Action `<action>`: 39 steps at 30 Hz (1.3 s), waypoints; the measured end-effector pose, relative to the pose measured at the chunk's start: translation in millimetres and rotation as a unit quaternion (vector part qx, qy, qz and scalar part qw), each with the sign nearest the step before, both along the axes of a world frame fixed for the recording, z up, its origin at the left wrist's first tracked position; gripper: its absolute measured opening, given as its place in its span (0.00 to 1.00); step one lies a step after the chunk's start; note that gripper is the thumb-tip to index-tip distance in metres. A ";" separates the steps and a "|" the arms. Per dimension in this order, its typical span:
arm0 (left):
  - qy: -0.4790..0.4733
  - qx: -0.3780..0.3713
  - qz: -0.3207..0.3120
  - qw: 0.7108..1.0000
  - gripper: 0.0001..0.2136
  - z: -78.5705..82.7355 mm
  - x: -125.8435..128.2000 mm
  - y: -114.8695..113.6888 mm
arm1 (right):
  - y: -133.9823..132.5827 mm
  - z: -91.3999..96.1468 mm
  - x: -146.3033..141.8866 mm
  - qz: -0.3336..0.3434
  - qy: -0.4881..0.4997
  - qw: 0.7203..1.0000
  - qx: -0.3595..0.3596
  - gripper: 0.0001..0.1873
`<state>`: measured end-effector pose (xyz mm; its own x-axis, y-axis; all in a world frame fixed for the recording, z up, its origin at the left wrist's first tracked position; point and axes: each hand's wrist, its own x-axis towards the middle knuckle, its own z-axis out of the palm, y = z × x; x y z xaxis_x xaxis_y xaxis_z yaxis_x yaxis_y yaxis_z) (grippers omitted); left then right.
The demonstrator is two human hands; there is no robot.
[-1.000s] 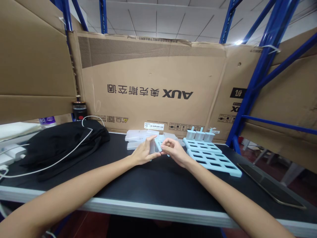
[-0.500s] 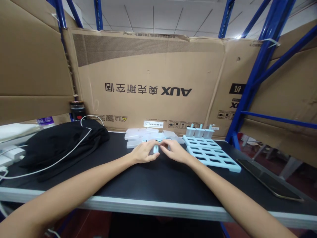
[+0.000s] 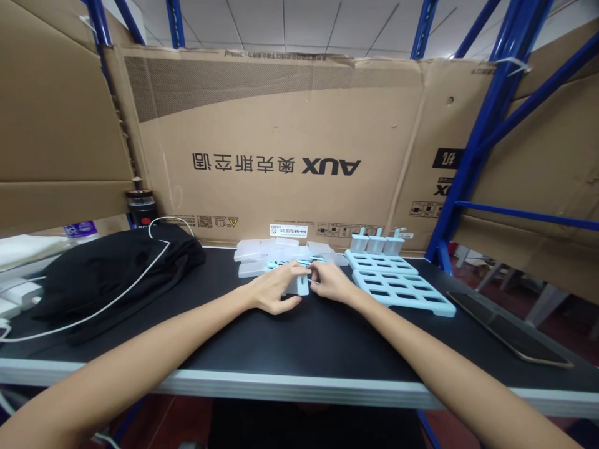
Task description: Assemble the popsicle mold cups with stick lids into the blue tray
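Small pale-blue slotted piece (image 3: 303, 289), upright

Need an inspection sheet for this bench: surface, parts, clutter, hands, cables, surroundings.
Surface: black tabletop, light-grey front edge
Parts: translucent molds piled centre back; three popsicle molds upright near far end of light-blue slotted racks
Clutter: black cloth, white adapters left; dark flat device right; jar back left
Grip: left hand around light-blue piece; right hand beside it, contact unclear
Cables: white cable over the cloth
Surroundings: AUX cardboard panel behind, print upside-down; blue posts both sides
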<state>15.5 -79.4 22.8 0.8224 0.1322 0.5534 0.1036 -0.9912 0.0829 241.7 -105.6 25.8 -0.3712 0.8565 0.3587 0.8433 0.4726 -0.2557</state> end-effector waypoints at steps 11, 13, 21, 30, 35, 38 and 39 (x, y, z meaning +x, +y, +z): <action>-0.121 -0.188 0.073 0.972 0.24 -18.0 10.4 13.7 | -26.5 49.5 2.8 0.119 0.396 0.910 0.001 0.12; -0.127 -0.205 0.079 0.967 0.24 -19.2 11.3 14.4 | -28.0 46.2 -3.2 0.132 0.393 0.910 -0.008 0.12; -0.175 -0.241 0.057 0.953 0.25 -15.4 12.8 8.9 | -25.8 37.0 -9.3 0.119 0.219 0.967 0.056 0.10; -0.212 -0.261 0.001 0.942 0.32 -12.0 16.8 1.8 | -24.6 61.2 18.5 0.153 0.145 0.977 0.024 0.16; -0.077 -0.104 0.122 0.984 0.17 -3.8 9.3 -1.2 | -0.1 98.4 106.9 0.003 0.183 0.980 0.084 0.24; -0.003 -0.041 0.139 0.989 0.09 -2.3 7.6 -1.6 | 24.9 101.1 164.1 -0.078 0.096 0.990 0.064 0.22; 0.011 -0.037 0.138 0.990 0.08 -2.5 7.6 -1.4 | 32.2 97.4 178.5 -0.087 0.061 0.993 0.057 0.20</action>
